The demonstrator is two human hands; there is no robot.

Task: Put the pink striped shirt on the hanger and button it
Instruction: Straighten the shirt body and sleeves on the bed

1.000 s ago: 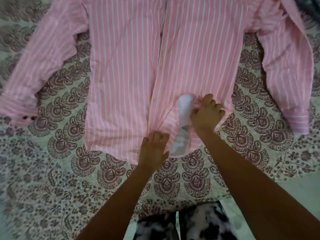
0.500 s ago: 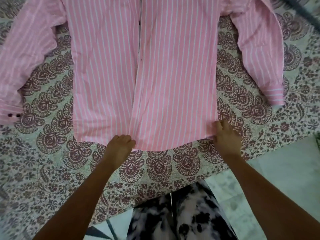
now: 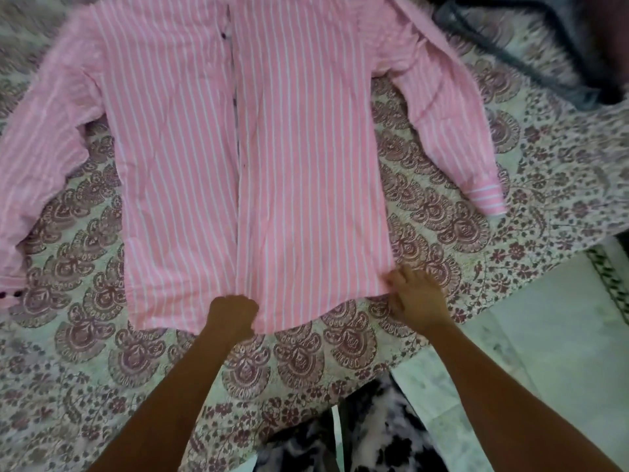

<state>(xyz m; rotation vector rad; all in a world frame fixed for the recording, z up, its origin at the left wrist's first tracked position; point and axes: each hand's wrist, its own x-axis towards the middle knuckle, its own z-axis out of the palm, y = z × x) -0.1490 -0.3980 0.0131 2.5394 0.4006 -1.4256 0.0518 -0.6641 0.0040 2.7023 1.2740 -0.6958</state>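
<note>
The pink striped shirt (image 3: 306, 158) lies spread flat, front up, on the patterned bedspread (image 3: 85, 352), sleeves out to both sides. Its two front panels meet along the middle, with dark buttons showing near the top of the placket. My left hand (image 3: 233, 316) is curled on the hem at the bottom of the placket. At the hem's right corner my right hand (image 3: 417, 301) pinches the fabric. No hanger is clearly in view.
A dark grey object (image 3: 531, 39) lies at the top right past the right sleeve. The bedspread ends at the right over a pale marble floor (image 3: 551, 335). My black-and-white patterned trousers (image 3: 367, 434) show at the bottom.
The folded-back right panel with its white tag has been laid flat. My right hand moved from the middle to the hem's right corner; my left stayed at the placket hem. The view shifted.
</note>
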